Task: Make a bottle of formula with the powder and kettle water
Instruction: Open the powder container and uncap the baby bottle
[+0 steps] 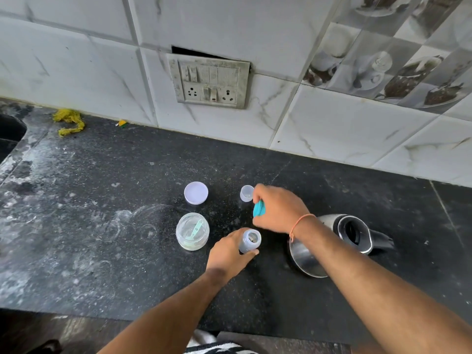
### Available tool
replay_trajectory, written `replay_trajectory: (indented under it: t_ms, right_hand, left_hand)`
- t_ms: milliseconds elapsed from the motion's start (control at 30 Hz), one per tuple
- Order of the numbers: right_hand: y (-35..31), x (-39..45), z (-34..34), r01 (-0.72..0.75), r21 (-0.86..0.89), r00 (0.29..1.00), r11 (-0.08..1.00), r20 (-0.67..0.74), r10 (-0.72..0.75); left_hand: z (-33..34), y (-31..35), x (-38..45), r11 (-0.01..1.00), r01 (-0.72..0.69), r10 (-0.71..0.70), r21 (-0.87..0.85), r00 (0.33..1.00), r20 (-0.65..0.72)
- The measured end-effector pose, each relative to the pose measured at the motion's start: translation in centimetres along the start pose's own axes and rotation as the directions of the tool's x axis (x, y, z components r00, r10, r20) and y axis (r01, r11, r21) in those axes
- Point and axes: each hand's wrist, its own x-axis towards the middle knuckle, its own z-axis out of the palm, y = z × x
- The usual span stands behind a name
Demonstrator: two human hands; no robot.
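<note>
Steadying bottle (pixel 249 241) w/ my L hand (pixel 229 249) gripping it upright at bench (pixel 102 226) ctr, so it won't tip | R hand (pixel 278 210) at 1 o'clock pinches teal collar (pixel 258 209), ready to cap | powder jar (pixel 192 231) open at 9, kettle (pixel 339 241) at 3.

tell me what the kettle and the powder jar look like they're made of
Kettle: probably stainless steel, since its body is shiny and mirror-like, with a black handle that looks like plastic. Powder jar: clear, see-through wall with a scoop visible inside; glass or clear plastic, hard to tell.

Soft even daylight, faint shadows, wide-angle bending at the edges.
</note>
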Motion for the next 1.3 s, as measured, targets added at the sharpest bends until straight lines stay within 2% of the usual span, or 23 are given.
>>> replay_trajectory:
  t_ms: [133, 233, 367, 933, 1300]
  right_hand:
    - [2.0, 4.0, 0.2, -0.112, 0.327, 0.988, 0.938, -0.062, 0.139]
    - [2.8, 6.3, 1.4, -0.176, 0.427, 0.973, 0.887, -0.063, 0.223]
    - [2.9, 8.0, 3.0, -0.208, 0.427, 0.962, 0.88, -0.072, 0.262]
    - [2.4, 9.7, 6.9, -0.174, 0.397, 0.974, 0.901, -0.065, 0.217]
    - [2.7, 8.7, 7.1, -0.141, 0.389, 0.98, 0.91, -0.073, 0.183]
  left_hand:
    - [-0.1, -0.1, 0.0, 1.0, -0.006, 0.005, 0.008, 1.0, 0.015]
    - [-0.1, 0.0, 0.1, 1.0, -0.01, 0.009, 0.011, 1.0, 0.025]
    - [0.0, 0.1, 0.2, 1.0, -0.004, 0.003, 0.012, 1.0, 0.019]
    - [0.7, 0.4, -0.1, 0.999, 0.048, -0.048, 0.002, 0.999, 0.007]
    - [0.2, -0.5, -5.1, 0.99, 0.116, -0.115, -0.087, 0.993, 0.014]
